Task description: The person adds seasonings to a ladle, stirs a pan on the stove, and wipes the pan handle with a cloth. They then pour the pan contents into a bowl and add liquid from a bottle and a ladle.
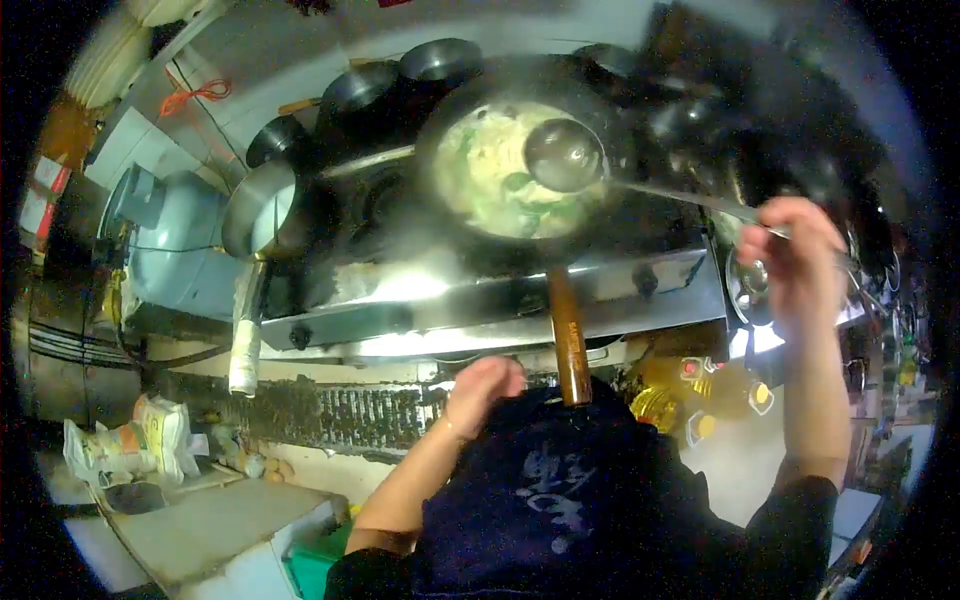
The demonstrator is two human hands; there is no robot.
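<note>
A black wok [440,140] sits on the steel stove [480,300], filled with pale soupy food and green pieces. My right hand [790,250] is closed around the long handle of a metal ladle [563,153], whose bowl rests in the food. The wok's wooden handle [569,340] points toward me. My left hand [482,390] hovers just left of that handle, fingers curled, holding nothing that I can see.
A steel pot [262,208] and several dark bowls [360,88] stand left and behind the wok. A blue gas cylinder [170,240] stands at far left. Yellow oil bottles [700,395] are below the stove at right. Metal bowls [752,285] sit beside my right hand.
</note>
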